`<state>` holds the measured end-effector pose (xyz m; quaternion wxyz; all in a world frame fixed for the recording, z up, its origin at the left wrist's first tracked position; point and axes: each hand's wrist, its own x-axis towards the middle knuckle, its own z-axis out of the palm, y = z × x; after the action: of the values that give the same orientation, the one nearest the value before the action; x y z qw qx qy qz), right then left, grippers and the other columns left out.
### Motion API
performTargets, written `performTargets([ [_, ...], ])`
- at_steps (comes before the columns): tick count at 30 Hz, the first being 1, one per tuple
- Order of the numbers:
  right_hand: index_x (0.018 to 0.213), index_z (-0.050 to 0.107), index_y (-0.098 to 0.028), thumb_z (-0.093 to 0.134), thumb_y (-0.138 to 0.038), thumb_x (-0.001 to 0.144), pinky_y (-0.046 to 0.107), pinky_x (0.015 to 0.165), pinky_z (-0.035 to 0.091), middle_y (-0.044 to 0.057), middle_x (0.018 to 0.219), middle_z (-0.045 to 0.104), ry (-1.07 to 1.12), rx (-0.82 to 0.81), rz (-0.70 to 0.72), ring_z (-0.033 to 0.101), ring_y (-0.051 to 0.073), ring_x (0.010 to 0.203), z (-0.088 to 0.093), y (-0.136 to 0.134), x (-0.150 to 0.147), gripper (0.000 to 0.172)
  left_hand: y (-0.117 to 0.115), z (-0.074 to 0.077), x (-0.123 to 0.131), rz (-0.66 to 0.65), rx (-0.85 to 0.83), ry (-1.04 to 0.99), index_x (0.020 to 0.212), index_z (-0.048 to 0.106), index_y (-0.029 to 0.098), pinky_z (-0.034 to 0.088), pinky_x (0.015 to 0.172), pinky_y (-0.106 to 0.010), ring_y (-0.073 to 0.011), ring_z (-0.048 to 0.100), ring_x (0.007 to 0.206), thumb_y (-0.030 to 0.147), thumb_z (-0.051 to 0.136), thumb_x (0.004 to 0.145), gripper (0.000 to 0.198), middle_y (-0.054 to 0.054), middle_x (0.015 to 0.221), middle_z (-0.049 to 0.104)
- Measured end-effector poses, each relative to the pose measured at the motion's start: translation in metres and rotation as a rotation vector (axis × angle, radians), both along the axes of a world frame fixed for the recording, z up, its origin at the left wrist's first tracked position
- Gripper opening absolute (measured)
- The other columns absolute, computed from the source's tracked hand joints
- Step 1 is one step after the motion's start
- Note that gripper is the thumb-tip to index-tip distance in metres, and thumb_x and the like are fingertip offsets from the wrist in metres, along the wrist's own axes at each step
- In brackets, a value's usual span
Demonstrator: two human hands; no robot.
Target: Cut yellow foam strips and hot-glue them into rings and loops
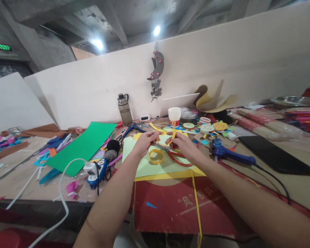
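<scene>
My left hand (147,142) and my right hand (184,144) face each other above pale green sheets (142,167). Both have their fingers pinched around a narrow yellow strip (174,133), which curves between them; its far part blends with the yellow paper behind. Just below, a yellow paper ring (156,161) sits on the green sheets. Scissors with orange-red handles (182,164) lie under my right hand, their blades partly covered. A long yellow strip (197,203) hangs down over a red board (165,203) at the front.
On the right lie a blue glue gun (231,155) with a black cord and a black slab (276,155). A white-and-red cup (174,117) and a bottle (124,110) stand at the back. To the left are a green sheet (85,148) and a power strip (99,174) with a white cable.
</scene>
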<state>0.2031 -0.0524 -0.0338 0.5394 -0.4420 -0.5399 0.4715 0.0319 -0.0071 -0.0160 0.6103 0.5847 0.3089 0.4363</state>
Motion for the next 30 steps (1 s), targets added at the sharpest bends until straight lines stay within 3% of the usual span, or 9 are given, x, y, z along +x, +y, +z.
performTargets([
  [5, 0.082, 0.055, -0.018, 0.046, -0.030, 0.079, 0.025, 0.056, 0.041, -0.001, 0.064, 0.057, -0.215, 0.035, -0.028, 0.051, 0.012, 0.057, -0.005, 0.001, 0.003, 0.016, 0.003, -0.008, 0.004, 0.185, 0.032, 0.053, 0.098, 0.062, 0.014, 0.029, 0.048, -0.021, -0.0068, 0.044, 0.049, 0.042, 0.071, 0.065, 0.045, -0.004, 0.066, 0.065],
  [8, 0.091, 0.054, -0.019, 0.048, -0.034, 0.081, 0.026, 0.058, 0.042, -0.003, 0.062, 0.055, -0.245, 0.134, -0.081, 0.052, 0.012, 0.058, -0.003, -0.002, 0.003, 0.019, 0.005, -0.013, 0.005, 0.268, 0.080, 0.112, 0.095, 0.063, 0.015, 0.033, 0.049, -0.021, -0.0088, 0.050, 0.052, 0.036, 0.071, 0.065, 0.038, -0.005, 0.070, 0.067],
  [11, 0.098, 0.053, -0.020, 0.053, -0.036, 0.080, 0.026, 0.059, 0.043, -0.004, 0.064, 0.054, -0.162, 0.174, -0.069, 0.052, 0.012, 0.059, 0.000, -0.004, 0.001, 0.024, 0.005, -0.014, 0.006, 0.256, 0.101, 0.146, 0.087, 0.065, 0.015, 0.037, 0.051, -0.022, -0.0088, 0.051, 0.054, 0.033, 0.071, 0.064, 0.030, -0.005, 0.074, 0.067],
  [17, 0.090, 0.053, -0.020, 0.059, -0.036, 0.077, 0.026, 0.059, 0.043, -0.002, 0.073, 0.055, 0.178, 0.169, -0.044, 0.049, 0.009, 0.057, 0.001, 0.001, 0.005, 0.022, 0.000, -0.009, 0.008, 0.160, -0.041, 0.029, 0.082, 0.063, 0.014, 0.037, 0.052, -0.020, -0.0079, 0.053, 0.060, 0.046, 0.067, 0.068, 0.035, -0.007, 0.085, 0.065],
  [20, 0.085, 0.053, -0.020, 0.058, -0.031, 0.076, 0.028, 0.066, 0.045, 0.000, 0.079, 0.056, 0.190, 0.262, -0.046, 0.052, 0.011, 0.066, 0.004, -0.001, 0.008, 0.015, -0.002, -0.006, 0.009, 0.187, -0.085, -0.026, 0.086, 0.062, 0.014, 0.038, 0.052, -0.020, -0.0079, 0.053, 0.059, 0.045, 0.071, 0.065, 0.038, -0.004, 0.078, 0.061],
  [25, 0.081, 0.055, -0.021, 0.057, -0.022, 0.075, 0.033, 0.080, 0.044, 0.003, 0.095, 0.057, -0.020, 0.440, -0.096, 0.054, 0.017, 0.094, 0.012, -0.012, 0.005, 0.006, 0.000, -0.005, 0.010, 0.297, 0.092, -0.064, 0.086, 0.064, 0.013, 0.037, 0.053, -0.021, -0.0082, 0.049, 0.055, 0.037, 0.068, 0.068, 0.030, -0.001, 0.061, 0.055],
  [30, 0.083, 0.057, -0.021, 0.060, -0.028, 0.077, 0.035, 0.080, 0.045, 0.005, 0.097, 0.059, -0.099, 0.450, -0.087, 0.055, 0.018, 0.093, 0.008, -0.012, 0.004, 0.010, -0.001, -0.002, 0.008, 0.379, 0.224, -0.019, 0.086, 0.066, 0.016, 0.036, 0.054, -0.021, -0.0084, 0.048, 0.057, 0.036, 0.066, 0.070, 0.026, 0.000, 0.063, 0.056],
])
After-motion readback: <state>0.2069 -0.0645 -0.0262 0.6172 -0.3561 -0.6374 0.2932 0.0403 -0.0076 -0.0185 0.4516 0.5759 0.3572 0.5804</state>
